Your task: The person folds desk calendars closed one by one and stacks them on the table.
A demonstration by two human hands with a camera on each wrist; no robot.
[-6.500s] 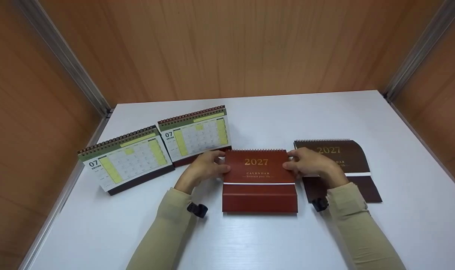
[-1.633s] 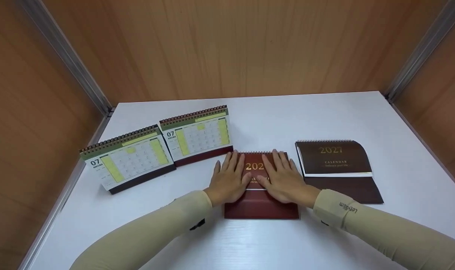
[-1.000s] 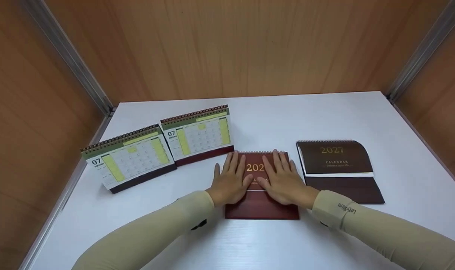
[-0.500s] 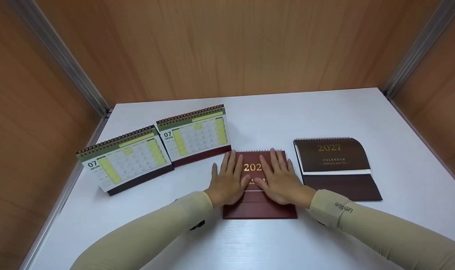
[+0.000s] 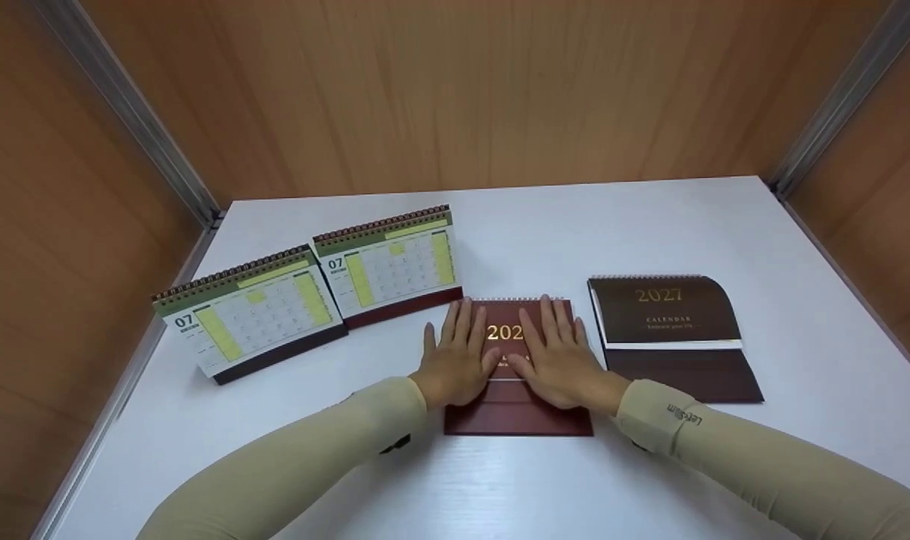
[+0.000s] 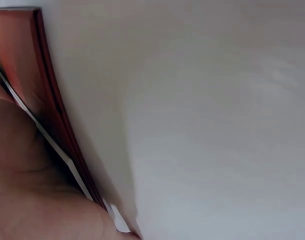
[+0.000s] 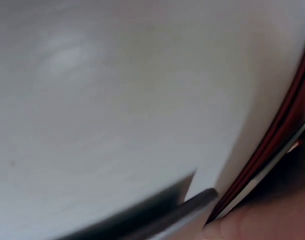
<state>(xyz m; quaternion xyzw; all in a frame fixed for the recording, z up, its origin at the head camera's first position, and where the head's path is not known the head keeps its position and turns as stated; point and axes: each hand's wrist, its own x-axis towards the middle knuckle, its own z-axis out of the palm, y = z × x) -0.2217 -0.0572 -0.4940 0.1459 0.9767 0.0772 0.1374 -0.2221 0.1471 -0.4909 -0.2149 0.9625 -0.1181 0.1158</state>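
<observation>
On the white surface (image 5: 530,491), you've got left hand (image 5: 458,367) and right hand (image 5: 567,365) flat on the red calendar (image 5: 509,346) (fingers straight, spread apart), brown calendar (image 5: 672,330) just beside.

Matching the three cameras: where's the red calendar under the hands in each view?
Head: red calendar just right of and below centre, under the left hand and right hand.
Left wrist: red calendar at left, edge slanting toward lower centre.
Right wrist: red calendar along the right edge, partly hidden.
Shared landmark: white tabletop.
</observation>
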